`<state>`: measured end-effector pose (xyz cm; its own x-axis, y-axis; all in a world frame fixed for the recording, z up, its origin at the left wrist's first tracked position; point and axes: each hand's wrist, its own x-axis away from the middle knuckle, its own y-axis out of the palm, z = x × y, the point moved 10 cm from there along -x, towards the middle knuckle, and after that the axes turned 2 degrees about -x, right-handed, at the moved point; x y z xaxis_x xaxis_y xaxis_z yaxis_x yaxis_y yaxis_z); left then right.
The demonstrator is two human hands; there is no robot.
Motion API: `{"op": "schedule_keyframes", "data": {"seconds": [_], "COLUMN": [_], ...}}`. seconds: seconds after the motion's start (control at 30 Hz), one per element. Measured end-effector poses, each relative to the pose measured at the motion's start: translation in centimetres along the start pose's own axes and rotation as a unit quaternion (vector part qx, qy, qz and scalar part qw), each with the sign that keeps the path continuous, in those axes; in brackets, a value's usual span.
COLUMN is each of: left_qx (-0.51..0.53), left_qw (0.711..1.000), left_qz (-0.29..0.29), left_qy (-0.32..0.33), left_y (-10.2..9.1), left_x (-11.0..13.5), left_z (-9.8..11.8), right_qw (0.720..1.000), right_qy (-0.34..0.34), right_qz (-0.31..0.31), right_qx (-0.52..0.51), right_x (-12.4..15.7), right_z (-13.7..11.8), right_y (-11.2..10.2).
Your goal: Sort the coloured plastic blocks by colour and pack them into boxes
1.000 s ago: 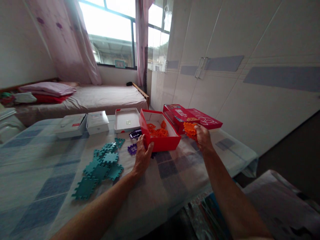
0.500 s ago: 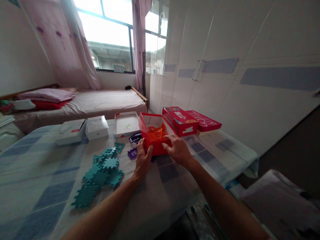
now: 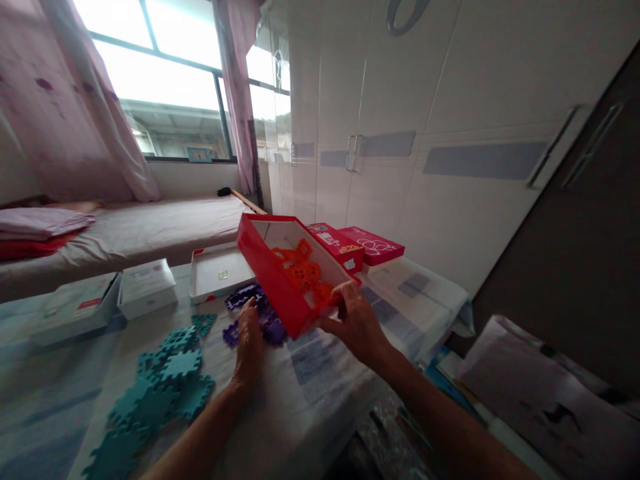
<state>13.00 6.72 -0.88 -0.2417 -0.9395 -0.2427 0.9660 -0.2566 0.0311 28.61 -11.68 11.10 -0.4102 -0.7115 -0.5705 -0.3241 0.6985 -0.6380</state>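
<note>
A red box [image 3: 273,283] with a pale inside is tilted and lifted off the table at its near end. Orange interlocking plastic pieces [image 3: 303,272] lie loose inside it. My right hand [image 3: 353,320] grips the near edge of the box, thumb outside and fingers over the rim. To the left of the box, my left hand [image 3: 249,343] is held with its fingers stretched out, apart from the box and beside purple interlocking pieces [image 3: 273,328]. Part of the purple pieces is hidden behind that hand and the box. Teal interlocking pieces [image 3: 157,400] are heaped farther left.
A shallow white box lid [image 3: 220,277] lies behind the purple pieces. Two white boxes [image 3: 147,287] [image 3: 75,310] stand at the left back. Behind the red box are a printed red box [image 3: 343,248] and a flat red box [image 3: 375,247]. A checked cloth [image 3: 320,370] covers the table.
My right hand has lifted and tilted the red box. My left hand has let go of it and moved left. More purple pieces now show, and the view has turned right.
</note>
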Motion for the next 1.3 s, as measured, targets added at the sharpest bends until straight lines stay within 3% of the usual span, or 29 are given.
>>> {"op": "schedule_keyframes", "data": {"seconds": [0.13,0.3,0.47,0.6,0.73,1.0,1.3], "left_qx": [-0.013,-0.011,-0.019,-0.033,-0.033,-0.041,-0.033], "left_qw": [1.000,1.000,1.000,0.999,0.999,0.999,0.999], "left_qz": [-0.002,-0.014,-0.016,-0.019,-0.012,-0.009,-0.006], "left_qy": [-0.010,-0.010,-0.004,-0.004,-0.008,-0.022,-0.020], "left_y": [0.1,0.4,0.3,0.4,0.2,0.1,0.0], "left_x": [-0.1,0.0,0.0,-0.2,-0.4,-0.2,-0.3], "left_z": [-0.3,-0.1,-0.1,-0.4,-0.9,-1.0,-0.8], "right_qw": [0.999,0.984,0.963,0.957,0.959,0.962,0.964], "right_qy": [0.026,0.068,0.126,0.149,0.152,0.139,0.121], "right_qz": [0.026,0.077,0.077,0.056,0.045,0.013,0.013], "right_qx": [0.021,0.147,0.226,0.242,0.236,0.234,0.237], "right_x": [3.1,7.5,11.0,12.1,11.8,9.6,7.4], "right_z": [2.5,8.2,16.0,20.2,22.4,24.6,25.2], "right_y": [-7.2,-16.0,-20.6,-21.1,-20.1,-18.7,-18.0]}}
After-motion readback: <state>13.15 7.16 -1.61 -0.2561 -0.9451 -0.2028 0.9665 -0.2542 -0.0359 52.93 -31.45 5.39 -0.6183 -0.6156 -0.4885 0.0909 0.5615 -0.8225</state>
